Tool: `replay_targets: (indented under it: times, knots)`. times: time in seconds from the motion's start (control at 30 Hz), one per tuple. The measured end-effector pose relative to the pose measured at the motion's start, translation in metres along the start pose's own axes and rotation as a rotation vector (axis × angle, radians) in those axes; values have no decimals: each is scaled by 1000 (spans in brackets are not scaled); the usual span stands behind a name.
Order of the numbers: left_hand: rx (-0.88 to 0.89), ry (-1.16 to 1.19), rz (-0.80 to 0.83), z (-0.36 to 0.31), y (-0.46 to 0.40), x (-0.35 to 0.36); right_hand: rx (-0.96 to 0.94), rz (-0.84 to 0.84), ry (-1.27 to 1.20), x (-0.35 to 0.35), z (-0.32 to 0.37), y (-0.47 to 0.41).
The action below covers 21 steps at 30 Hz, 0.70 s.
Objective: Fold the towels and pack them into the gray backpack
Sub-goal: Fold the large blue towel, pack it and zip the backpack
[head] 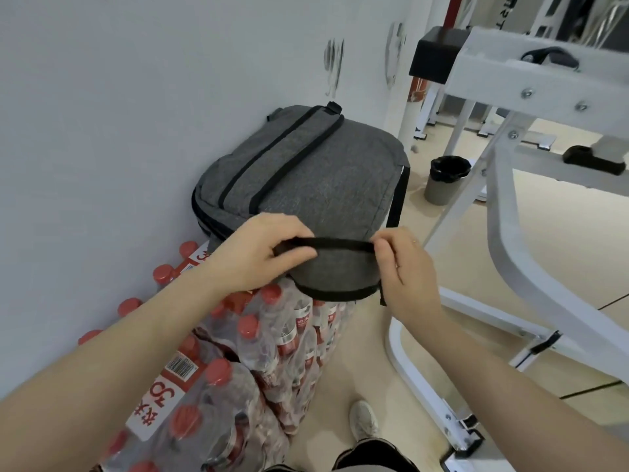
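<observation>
Gym wall behind; gray backpack mid-frame on bottle packs; left hand and right hand pinch its strap, likely to lift.

Shrink-wrapped packs of red-capped water bottles stand stacked against the white wall on my left; a white metal gym frame fills the right side; a small gray bin with a black liner sits far on the beige floor; my light shoe shows near.
</observation>
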<state>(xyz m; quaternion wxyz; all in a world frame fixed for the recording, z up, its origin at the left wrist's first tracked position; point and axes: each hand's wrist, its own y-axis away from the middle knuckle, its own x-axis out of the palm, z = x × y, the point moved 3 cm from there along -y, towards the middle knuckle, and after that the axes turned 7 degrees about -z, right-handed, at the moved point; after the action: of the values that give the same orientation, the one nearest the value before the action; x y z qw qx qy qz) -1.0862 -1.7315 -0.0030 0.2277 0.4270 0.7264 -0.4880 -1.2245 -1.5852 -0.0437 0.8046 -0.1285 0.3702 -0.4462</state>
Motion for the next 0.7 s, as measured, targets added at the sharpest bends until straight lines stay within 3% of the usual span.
replay_targets:
  times: [0.13, 0.23, 0.3, 0.4, 0.57, 0.7]
  knots:
    - [-334, 52, -216, 3, -46, 5, -103, -148, -150, -21, 20, -15]
    - [-528, -42, -281, 24, -66, 25, -428, -82, 157, -7, 23, -19]
    - [-585, -149, -246, 41, -69, 41, -653, 55, 350, 16, 9, -15]
    - [-564, -239, -222, 50, -58, 49, -879, 272, 546, 44, -12, -10]
    - [-216, -196, -404, 31, -9, 19, -1212, 309, 591, 53, -5, -28]
    - [-313, -164, -367, 29, 37, 11, -1480, 392, 473, 61, 11, -36]
